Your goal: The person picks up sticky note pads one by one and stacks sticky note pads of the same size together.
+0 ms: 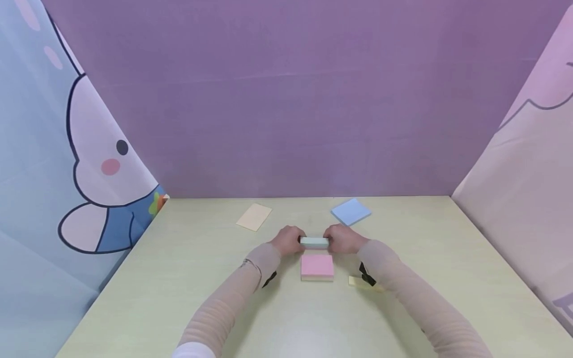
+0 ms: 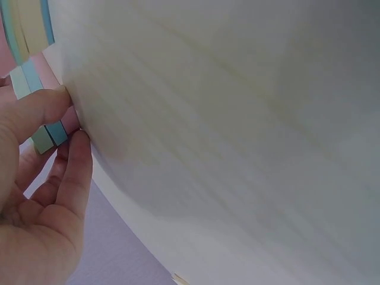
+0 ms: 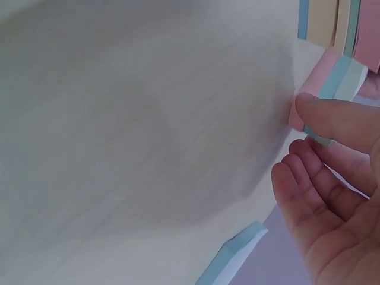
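Both hands hold a small stack of sticky note pads, one hand at each end. Its top is pale green in the head view; the wrist views show pink, blue and green layers. My left hand has thumb and fingers at the left end. At the right end, my right hand has its thumb against the pink layer, fingers on the other side. Just nearer the body sits a second stack with a pink top; its blue, beige, yellow and green layers show in the wrist views.
A beige pad lies at the back left of the pale table, a blue pad at the back right. A yellow pad is partly hidden under the right forearm. A purple backdrop rises behind the table.
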### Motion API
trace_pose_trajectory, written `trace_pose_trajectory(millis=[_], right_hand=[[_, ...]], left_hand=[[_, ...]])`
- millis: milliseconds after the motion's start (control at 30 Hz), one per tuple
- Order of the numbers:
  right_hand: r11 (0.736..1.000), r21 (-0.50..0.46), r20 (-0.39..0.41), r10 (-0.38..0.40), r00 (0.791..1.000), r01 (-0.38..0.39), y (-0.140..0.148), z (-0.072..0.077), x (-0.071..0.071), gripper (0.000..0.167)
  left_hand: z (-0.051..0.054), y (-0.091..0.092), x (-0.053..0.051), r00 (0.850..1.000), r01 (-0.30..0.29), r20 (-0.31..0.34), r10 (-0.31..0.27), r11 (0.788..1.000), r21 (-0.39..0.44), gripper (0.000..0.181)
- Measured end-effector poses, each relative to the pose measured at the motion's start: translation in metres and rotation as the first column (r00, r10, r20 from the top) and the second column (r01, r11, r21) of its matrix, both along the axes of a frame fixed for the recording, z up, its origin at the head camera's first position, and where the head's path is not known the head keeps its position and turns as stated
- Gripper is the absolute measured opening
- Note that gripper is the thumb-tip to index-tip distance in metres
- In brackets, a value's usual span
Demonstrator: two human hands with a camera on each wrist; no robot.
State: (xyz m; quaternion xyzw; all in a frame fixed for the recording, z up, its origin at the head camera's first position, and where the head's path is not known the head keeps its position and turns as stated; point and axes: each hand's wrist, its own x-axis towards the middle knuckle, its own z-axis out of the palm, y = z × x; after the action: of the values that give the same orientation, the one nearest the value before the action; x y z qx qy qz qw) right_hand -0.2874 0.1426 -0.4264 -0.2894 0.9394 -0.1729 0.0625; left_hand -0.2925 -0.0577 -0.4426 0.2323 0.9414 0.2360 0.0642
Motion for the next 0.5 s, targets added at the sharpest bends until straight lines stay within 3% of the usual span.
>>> trace_pose_trajectory(millis=[267, 500], right_hand=[[0.999, 0.036, -0.009, 0.013, 1.0, -0.013, 0.022, 0.016, 0.01, 0.035], [0.999, 0.013, 0.025, 0.042, 0.999, -0.043, 0.044, 0.03, 0.031, 0.029]], left_hand=[[0.002, 0.0, 0.0, 1.0, -0.001, -0.007, 0.001, 1.0, -0.003, 0.02], [0.003, 0.001, 0.003, 1.0, -0.004, 0.0, 0.004, 1.0, -0.005, 0.021]])
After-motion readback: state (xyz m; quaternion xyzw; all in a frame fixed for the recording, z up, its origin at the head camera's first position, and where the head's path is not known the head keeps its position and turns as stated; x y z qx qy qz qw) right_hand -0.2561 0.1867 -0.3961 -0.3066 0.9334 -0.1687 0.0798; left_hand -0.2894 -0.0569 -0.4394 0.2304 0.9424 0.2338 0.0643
